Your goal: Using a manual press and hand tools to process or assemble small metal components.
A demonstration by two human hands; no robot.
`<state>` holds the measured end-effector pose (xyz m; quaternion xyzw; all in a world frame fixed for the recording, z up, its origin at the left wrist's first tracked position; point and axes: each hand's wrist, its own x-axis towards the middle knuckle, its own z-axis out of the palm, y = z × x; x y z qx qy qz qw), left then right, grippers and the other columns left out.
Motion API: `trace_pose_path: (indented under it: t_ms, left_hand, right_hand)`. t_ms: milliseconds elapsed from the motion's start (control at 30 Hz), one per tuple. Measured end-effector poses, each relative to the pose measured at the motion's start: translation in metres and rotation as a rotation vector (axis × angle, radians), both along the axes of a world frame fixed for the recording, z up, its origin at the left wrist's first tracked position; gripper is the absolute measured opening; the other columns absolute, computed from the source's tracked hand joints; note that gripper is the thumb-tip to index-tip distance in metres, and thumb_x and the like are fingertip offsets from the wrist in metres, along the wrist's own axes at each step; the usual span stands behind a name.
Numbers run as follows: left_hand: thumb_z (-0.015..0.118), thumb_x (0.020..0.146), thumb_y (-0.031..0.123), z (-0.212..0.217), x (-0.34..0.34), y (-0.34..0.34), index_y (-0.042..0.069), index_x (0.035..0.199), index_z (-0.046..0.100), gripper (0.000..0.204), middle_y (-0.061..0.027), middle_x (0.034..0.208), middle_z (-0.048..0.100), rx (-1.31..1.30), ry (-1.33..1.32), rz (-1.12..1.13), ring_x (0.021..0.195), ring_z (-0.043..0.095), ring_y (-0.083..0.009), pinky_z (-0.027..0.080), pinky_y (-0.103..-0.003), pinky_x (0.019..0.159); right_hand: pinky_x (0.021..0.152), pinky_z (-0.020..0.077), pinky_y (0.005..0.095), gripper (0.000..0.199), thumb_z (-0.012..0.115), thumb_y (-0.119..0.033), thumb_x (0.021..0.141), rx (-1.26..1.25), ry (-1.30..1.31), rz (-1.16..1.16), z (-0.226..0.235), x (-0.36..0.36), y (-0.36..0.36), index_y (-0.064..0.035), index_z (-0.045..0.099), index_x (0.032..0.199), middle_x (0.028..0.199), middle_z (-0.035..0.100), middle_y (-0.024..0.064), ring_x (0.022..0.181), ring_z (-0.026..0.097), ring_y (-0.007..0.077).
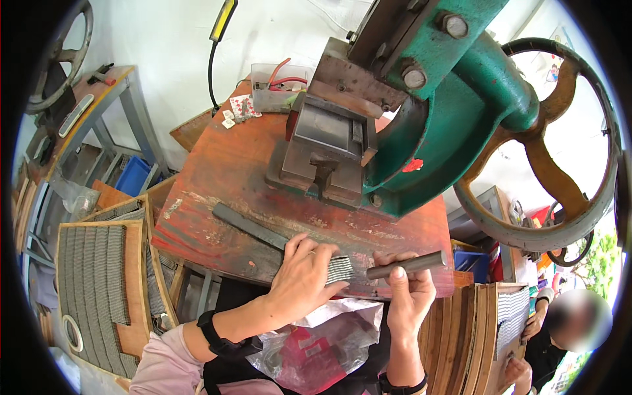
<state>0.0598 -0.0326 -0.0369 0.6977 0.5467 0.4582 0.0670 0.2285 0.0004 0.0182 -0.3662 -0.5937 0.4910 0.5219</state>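
My left hand [304, 273] lies flat, fingers spread, pressing on a grey ribbed strip [340, 268] at the bench's [217, 178] near edge. The strip's long axis runs left to right; its free end pokes out from under my fingertips towards my right hand [407, 289], just beside it. My right hand is closed in a fist around a dark metal rod [408, 264], which lies nearly level, its far end pointing right and past the bench's near right corner. A flat grey bar [250, 226] lies diagonally on the bench, its near end running under my left hand. Beyond both hands stands the green press [428, 112] with its grey die block [326, 148], well apart from the strip; its handwheel [546, 145] overhangs the right edge. Nothing lies between strip and rod.
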Motion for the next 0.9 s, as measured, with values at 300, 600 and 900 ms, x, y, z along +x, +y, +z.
trace_pose_path:
  t_ms: [300,600,900]
  left_hand:
    - [0.081,0.066,0.028,0.005,-0.002,0.001,-0.001,0.128,0.037,0.082,-0.0170,0.111,0.056,-0.030,-0.022,-0.037,0.107,0.049,-0.0359,0.026,-0.051,0.102]
    - [0.075,0.073,0.013,0.014,-0.012,-0.016,0.001,0.117,0.053,0.051,-0.0161,0.096,0.061,-0.009,-0.257,-0.146,0.089,0.057,-0.0321,0.046,-0.041,0.076]
    - [0.064,0.087,0.014,0.042,-0.107,-0.050,0.002,0.088,0.062,0.012,-0.0013,0.073,0.060,-0.113,-0.708,0.104,0.066,0.056,-0.0093,0.044,-0.023,0.062]
  right_hand:
    - [0.087,0.0467,0.0289,0.019,0.065,-0.010,0.089,-0.168,0.089,0.157,0.003,-0.016,0.002,0.0007,0.060,0.104,0.108,0.062,0.0085,0.096,0.060,0.0137]
    - [0.081,0.0474,0.0312,0.021,0.074,-0.010,0.079,0.076,-0.245,0.182,0.015,-0.042,-0.002,-0.0002,0.066,0.096,0.092,0.064,0.0074,0.092,0.059,0.0186]
    - [0.094,0.0414,0.0404,0.060,0.080,-0.019,0.068,0.498,-0.707,0.422,0.012,-0.017,0.022,-0.0019,0.056,0.120,0.120,0.053,0.0157,0.110,0.049,0.0347]
